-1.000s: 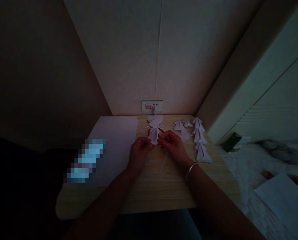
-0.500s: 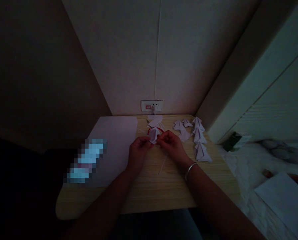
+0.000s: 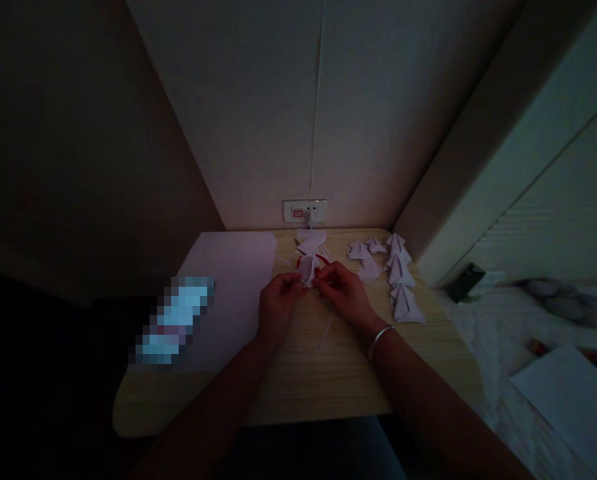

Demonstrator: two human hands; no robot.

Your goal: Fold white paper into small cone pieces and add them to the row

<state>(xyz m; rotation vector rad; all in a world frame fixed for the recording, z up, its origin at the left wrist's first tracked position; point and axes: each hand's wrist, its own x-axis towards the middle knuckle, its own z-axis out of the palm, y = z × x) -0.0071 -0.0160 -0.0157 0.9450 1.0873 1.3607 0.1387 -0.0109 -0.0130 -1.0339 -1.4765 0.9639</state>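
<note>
Between my two hands a small piece of folded white paper (image 3: 307,268) is held over the wooden table, its creased point facing the wall. My left hand (image 3: 279,303) pinches its lower left edge. Thumb and fingers of my right hand (image 3: 342,288) close on its lower right side; a bracelet circles that wrist. Just behind the paper, part of a red curved thing (image 3: 322,259) shows, perhaps a scissor handle; the rest is covered. Beyond it lie white paper scraps (image 3: 311,240).
Several folded white paper pieces (image 3: 401,271) line the table's right side. A large white sheet (image 3: 238,280) lies at left, with a blurred-out phone-like screen (image 3: 175,320) on it. A wall socket (image 3: 305,211) with a plug sits behind the table (image 3: 298,390). A thin paper strip (image 3: 327,330) lies near my right wrist.
Almost nothing differs. Both hands keep their grip on the folded paper, with only a slight shift of the fingers and of the view.
</note>
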